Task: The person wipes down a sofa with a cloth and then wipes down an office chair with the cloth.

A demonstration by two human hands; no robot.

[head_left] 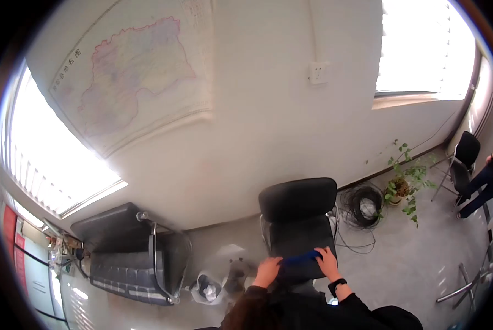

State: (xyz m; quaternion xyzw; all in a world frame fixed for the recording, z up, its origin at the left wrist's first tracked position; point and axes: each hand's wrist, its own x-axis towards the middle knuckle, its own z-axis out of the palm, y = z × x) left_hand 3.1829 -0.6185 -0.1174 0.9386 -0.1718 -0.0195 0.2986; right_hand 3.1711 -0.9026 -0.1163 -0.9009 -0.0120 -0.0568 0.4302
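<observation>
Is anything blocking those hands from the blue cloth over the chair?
Nothing visible does: the left hand and right hand are at opposite ends of the blue cloth, over the black chair. Whether it touches the seat, I can't tell.

Both arms reach forward from the lower edge of the view, the two grips level with each other in front of the body and a little apart. The left grip (268,272) slants up and inward, its back turned to the camera and its bent fingers pointing toward the right. The right grip (328,264) leans inward too, fingers curled and closed at the tips. A dark band (337,286) circles the right wrist, with bare skin on either side, and a black sleeve (364,312) covers the arm behind it. Finer finger detail is too small to tell.
</observation>
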